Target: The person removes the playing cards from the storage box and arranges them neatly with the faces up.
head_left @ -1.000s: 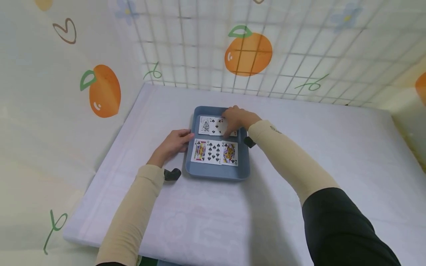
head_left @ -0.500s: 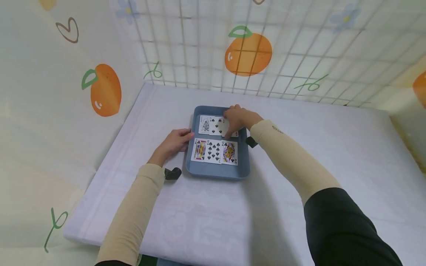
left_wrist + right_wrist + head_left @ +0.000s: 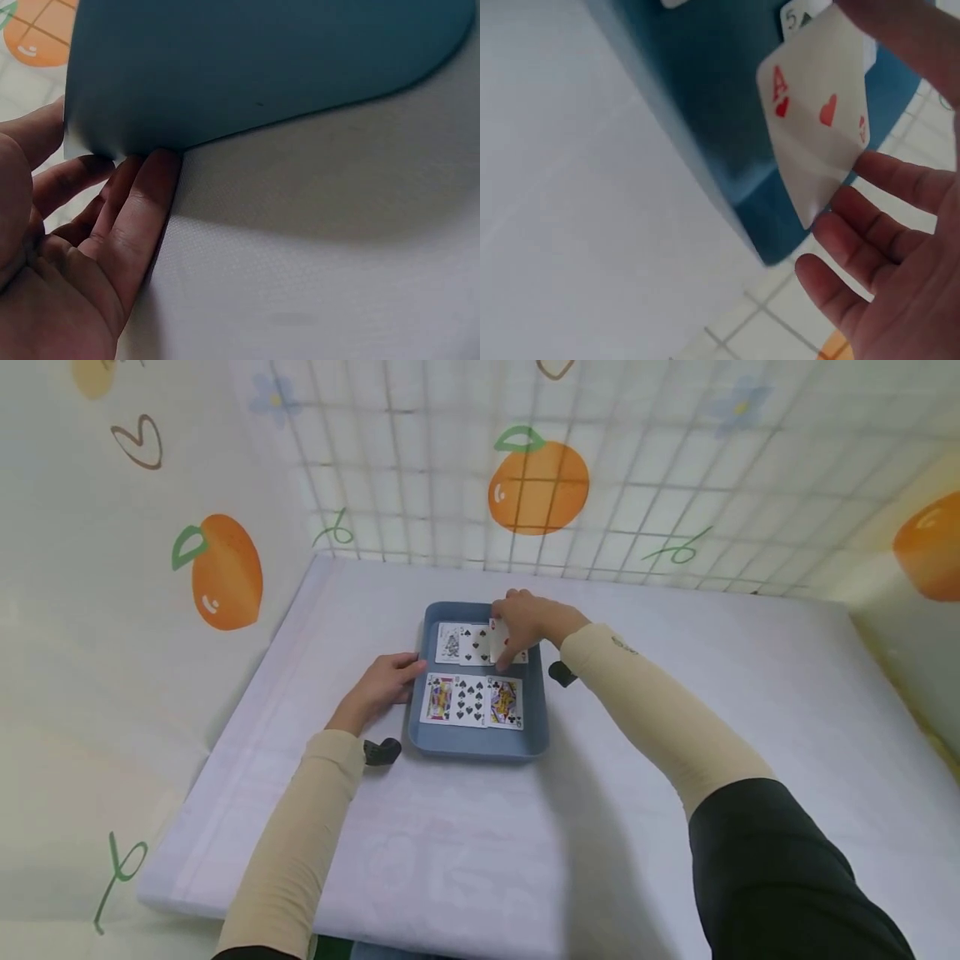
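A blue tray (image 3: 472, 742) lies on the table with two rows of playing cards. My left hand (image 3: 384, 683) holds its left side, thumb at the rim and fingers (image 3: 142, 202) against the outer wall near the bottom. Over the far row, my right hand (image 3: 534, 620) pinches an ace of hearts card (image 3: 817, 124) by opposite edges, tilted up from the tray. Beside it are a joker card (image 3: 448, 643) and a five of spades (image 3: 472, 645). The near row has a face card (image 3: 439, 697), a ten of spades (image 3: 470, 701) and another face card (image 3: 505, 702).
The tray stands on a white-covered table (image 3: 450, 843). Behind rises a wire grid (image 3: 420, 485) under a sheet printed with oranges; a printed wall covering (image 3: 247, 693) borders the left side. Black wrist cameras (image 3: 382, 752) sit on both wrists.
The ace of hearts has tilted up in my right hand and shows more of its face. The head view has shifted slightly. My left hand stays at the tray's side.
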The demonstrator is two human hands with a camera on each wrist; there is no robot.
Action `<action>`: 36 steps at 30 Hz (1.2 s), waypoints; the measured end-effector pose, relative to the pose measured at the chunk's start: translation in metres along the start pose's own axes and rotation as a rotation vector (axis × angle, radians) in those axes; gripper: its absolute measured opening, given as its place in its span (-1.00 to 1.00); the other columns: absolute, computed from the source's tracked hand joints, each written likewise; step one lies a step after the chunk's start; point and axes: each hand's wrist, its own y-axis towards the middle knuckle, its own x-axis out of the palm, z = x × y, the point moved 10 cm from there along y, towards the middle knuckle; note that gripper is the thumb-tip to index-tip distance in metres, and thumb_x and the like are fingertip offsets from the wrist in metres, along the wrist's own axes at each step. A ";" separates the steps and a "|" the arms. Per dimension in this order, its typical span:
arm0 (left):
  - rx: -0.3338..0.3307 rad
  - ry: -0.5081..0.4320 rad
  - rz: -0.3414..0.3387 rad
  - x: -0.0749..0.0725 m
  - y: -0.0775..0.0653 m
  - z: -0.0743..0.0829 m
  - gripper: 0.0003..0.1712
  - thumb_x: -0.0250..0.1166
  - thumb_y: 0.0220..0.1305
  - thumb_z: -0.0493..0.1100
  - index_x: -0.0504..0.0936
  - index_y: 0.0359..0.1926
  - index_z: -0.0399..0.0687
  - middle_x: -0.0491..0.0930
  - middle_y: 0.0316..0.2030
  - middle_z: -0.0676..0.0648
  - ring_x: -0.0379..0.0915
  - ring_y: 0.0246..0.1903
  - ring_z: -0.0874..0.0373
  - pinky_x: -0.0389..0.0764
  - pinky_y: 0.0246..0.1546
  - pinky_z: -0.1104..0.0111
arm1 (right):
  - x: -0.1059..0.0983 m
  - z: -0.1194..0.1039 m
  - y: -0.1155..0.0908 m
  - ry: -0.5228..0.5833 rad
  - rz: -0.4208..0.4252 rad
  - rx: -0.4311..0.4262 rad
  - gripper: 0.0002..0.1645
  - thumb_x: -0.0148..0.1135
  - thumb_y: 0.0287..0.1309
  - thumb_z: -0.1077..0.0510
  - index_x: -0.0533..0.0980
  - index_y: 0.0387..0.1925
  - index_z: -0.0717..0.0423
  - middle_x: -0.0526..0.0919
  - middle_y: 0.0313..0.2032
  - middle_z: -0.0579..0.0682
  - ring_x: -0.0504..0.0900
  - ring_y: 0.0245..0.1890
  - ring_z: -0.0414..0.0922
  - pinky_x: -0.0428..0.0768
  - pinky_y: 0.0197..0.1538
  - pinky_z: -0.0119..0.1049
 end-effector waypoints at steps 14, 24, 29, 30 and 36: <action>0.005 0.025 0.000 0.004 -0.006 0.005 -0.32 0.10 0.51 0.02 0.19 0.49 -0.14 0.40 0.32 -0.22 0.45 0.21 -0.07 0.58 0.13 0.24 | -0.020 0.032 -0.038 0.017 0.034 0.065 0.06 0.59 -0.21 -0.20 0.36 0.28 0.17 0.43 0.03 0.17 0.34 0.04 0.07 0.57 0.01 -0.02; 0.016 0.046 -0.023 0.008 -0.011 0.004 -0.30 0.09 0.51 0.04 0.15 0.51 -0.14 0.35 0.35 -0.22 0.39 0.26 -0.06 0.54 0.17 0.23 | -0.015 0.063 -0.059 0.049 0.022 0.108 0.08 0.60 -0.22 -0.21 0.36 0.29 0.17 0.43 0.08 0.18 0.32 0.10 0.10 0.56 0.08 0.05; 0.020 0.045 -0.019 0.007 -0.009 0.001 -0.28 0.10 0.50 0.07 0.16 0.50 -0.14 0.31 0.38 -0.22 0.33 0.31 -0.06 0.52 0.19 0.22 | -0.008 0.074 -0.064 0.061 0.011 0.124 0.03 0.60 -0.19 -0.19 0.37 0.27 0.15 0.42 0.10 0.17 0.32 0.12 0.10 0.53 0.11 0.10; 0.018 0.047 -0.018 0.006 -0.008 0.001 -0.28 0.10 0.49 0.07 0.16 0.50 -0.14 0.30 0.39 -0.22 0.32 0.31 -0.06 0.52 0.19 0.22 | -0.007 0.075 -0.065 0.061 0.011 0.122 0.03 0.60 -0.20 -0.18 0.38 0.27 0.15 0.42 0.09 0.18 0.32 0.11 0.10 0.53 0.11 0.10; 0.018 0.030 -0.030 0.009 -0.007 0.001 -0.30 0.09 0.51 0.03 0.14 0.50 -0.17 0.31 0.38 -0.26 0.35 0.30 -0.10 0.55 0.16 0.23 | 0.004 0.084 -0.067 0.070 0.005 0.113 0.02 0.61 -0.23 -0.18 0.40 0.25 0.16 0.43 0.04 0.17 0.34 0.08 0.10 0.52 0.07 0.07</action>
